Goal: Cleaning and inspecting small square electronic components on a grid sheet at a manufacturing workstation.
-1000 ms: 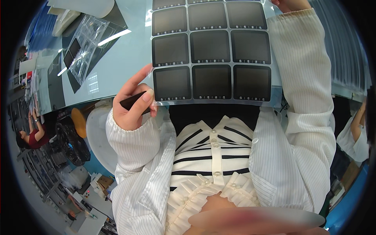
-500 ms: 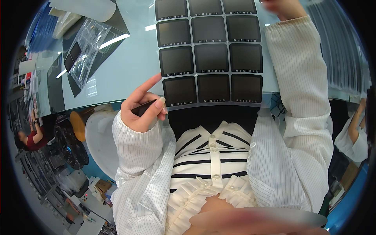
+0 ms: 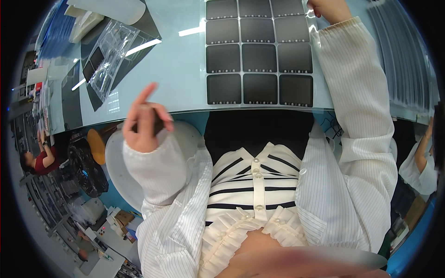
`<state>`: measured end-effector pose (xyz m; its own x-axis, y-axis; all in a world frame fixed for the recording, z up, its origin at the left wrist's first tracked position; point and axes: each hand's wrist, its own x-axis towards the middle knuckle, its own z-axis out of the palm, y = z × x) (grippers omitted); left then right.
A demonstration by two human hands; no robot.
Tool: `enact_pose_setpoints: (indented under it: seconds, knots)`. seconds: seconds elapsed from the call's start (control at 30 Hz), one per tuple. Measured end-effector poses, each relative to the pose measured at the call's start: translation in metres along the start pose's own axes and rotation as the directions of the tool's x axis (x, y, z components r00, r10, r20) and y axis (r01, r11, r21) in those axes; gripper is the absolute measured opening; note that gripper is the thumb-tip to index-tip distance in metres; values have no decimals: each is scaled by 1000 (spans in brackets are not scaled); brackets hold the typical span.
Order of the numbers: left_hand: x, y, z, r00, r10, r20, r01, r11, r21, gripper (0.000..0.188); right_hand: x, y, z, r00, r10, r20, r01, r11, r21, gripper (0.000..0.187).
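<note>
A clear sheet (image 3: 242, 60) carrying rows of dark, round-cornered rectangular panels (image 3: 259, 58) lies flat on the glass-topped table. Off its left side, above the table's near edge, is my left hand (image 3: 146, 123), blurred by motion. Its index finger points outward while the others curl around a small dark object (image 3: 157, 124), mostly hidden by the fingers. My right hand (image 3: 330, 9) is at the top of the view, beside the sheet's far right edge. Its fingers are bent inward and partly cut off; whatever they pinch cannot be made out.
Clear plastic trays (image 3: 111, 55) with small dark pieces lie on a black sheet (image 3: 144, 34) at the left. A translucent white container (image 3: 116, 7) stands behind them. Stacked clear sheets (image 3: 401, 60) line the right side. A white stool (image 3: 116, 162) and a co-worker in red (image 3: 44, 160) are at left.
My left hand has drawn back leftward from the sheet's edge, still holding the dark object. The panel sheet has shifted right and no longer overhangs the near table edge.
</note>
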<state>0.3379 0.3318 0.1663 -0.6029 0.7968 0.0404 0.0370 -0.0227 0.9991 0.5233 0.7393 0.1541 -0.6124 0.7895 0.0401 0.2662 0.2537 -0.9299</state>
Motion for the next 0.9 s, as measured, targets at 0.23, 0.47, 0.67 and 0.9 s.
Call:
enact_pose_setpoints:
  seconds: [0.23, 0.47, 0.67, 0.9]
  knots:
    - [-10, -39, -195, 857, 138, -496, -414, 759, -503, 75, 15, 25, 14, 977, -184, -107, 170, 977, -128, 27]
    - [10, -151, -233, 357, -666, -655, -264, 601, -754, 45, 9, 21, 6, 996, -67, -64, 52, 976, -214, 34]
    - [100, -144, -240, 356, -287, -889, -311, 861, -402, 31, 16, 31, 3, 978, -178, -106, 135, 936, -325, 40]
    - [81, -157, -259, 120, 299, -947, -62, 954, 293, 33, 11, 36, 7, 952, -245, -185, 166, 918, -360, 40]
